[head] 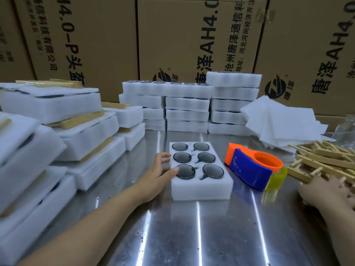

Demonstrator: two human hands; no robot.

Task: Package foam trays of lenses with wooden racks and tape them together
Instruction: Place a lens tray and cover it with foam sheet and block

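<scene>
Cartons (pixel 192 35) (printed "唐泽AH4.0") stand behind stacked foam trays (pixel 187 104).

I have the left hand (pixel 159 173) out ahead on a long forearm, fingers loosely spread, and the right hand (pixel 322 191) palm-down far right, blurred, its grip unclear.

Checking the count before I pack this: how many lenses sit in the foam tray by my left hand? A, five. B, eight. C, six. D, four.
C: the foam tray holds two columns of three dark lenses, with every pocket filled.
</scene>
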